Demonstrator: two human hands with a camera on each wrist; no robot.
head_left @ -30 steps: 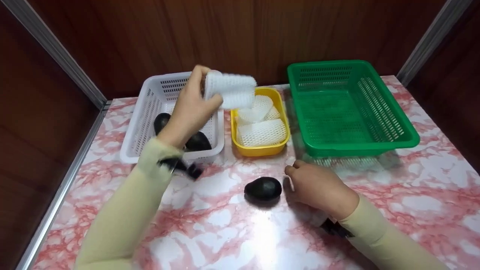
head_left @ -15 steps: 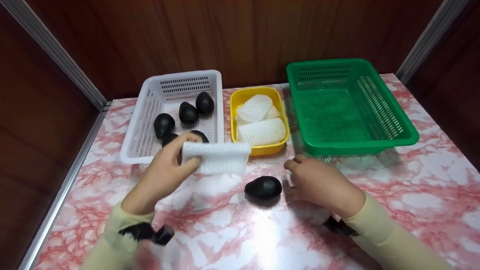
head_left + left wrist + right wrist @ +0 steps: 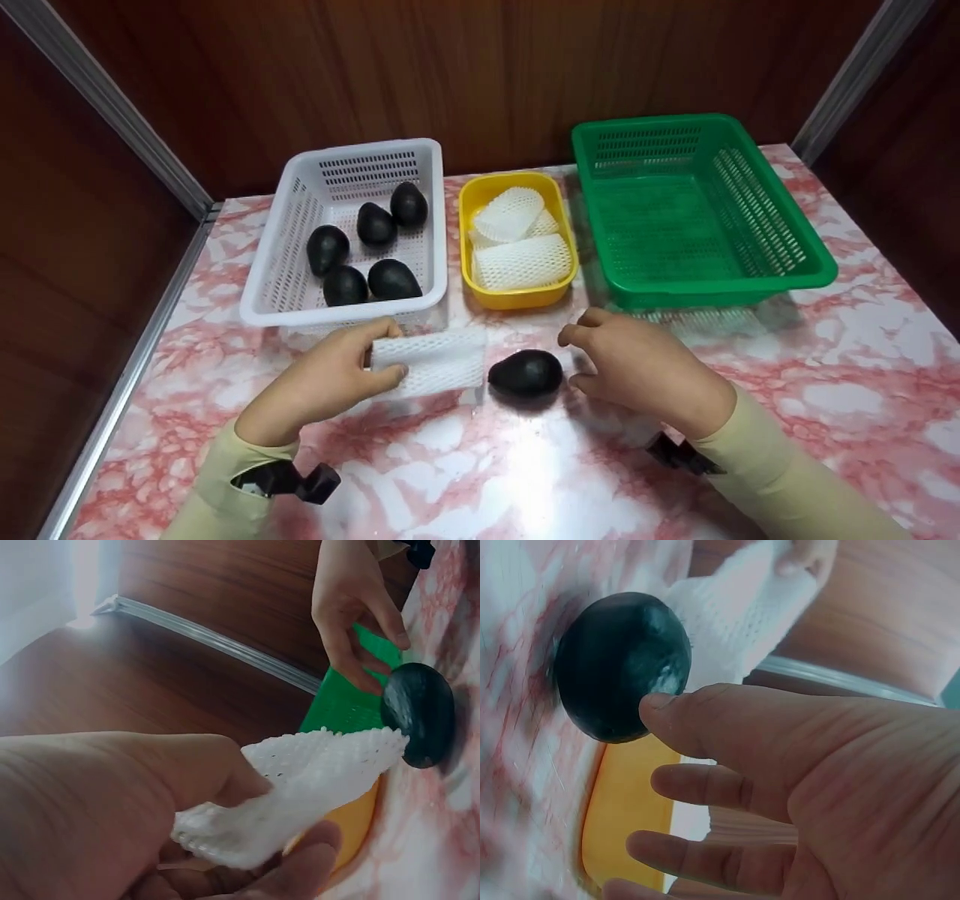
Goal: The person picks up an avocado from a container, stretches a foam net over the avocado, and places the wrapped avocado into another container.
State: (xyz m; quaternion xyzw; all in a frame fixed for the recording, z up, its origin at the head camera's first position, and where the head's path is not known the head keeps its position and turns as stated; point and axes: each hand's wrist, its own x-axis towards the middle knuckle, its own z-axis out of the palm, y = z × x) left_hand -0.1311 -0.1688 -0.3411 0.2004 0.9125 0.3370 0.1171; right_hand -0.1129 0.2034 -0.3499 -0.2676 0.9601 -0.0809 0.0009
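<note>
My left hand point(image 3: 326, 379) pinches a white foam net sleeve point(image 3: 435, 364) between thumb and fingers, its far end pointing right toward a dark avocado point(image 3: 527, 374). The avocado lies on its side on the marbled table, narrow end to the left. In the left wrist view the sleeve point(image 3: 315, 772) looks flattened, its tip overlapping the edge of the avocado point(image 3: 418, 714). My right hand point(image 3: 637, 367) is just right of the avocado, fingers spread and loosely bent, holding nothing. The right wrist view has its thumb overlapping the avocado point(image 3: 622, 667).
A white basket point(image 3: 259, 289) with several avocados stands at the back left. Beside it, a yellow tub point(image 3: 517, 298) contains more foam net sleeves point(image 3: 523, 262). The green basket point(image 3: 720, 292) is at the back right, against the wood-panelled wall point(image 3: 495, 82).
My left hand has brought the sleeve down from above the yellow tub toward the avocado, uncovering the white basket's avocados. My right hand has barely moved, its fingers spreading slightly.
</note>
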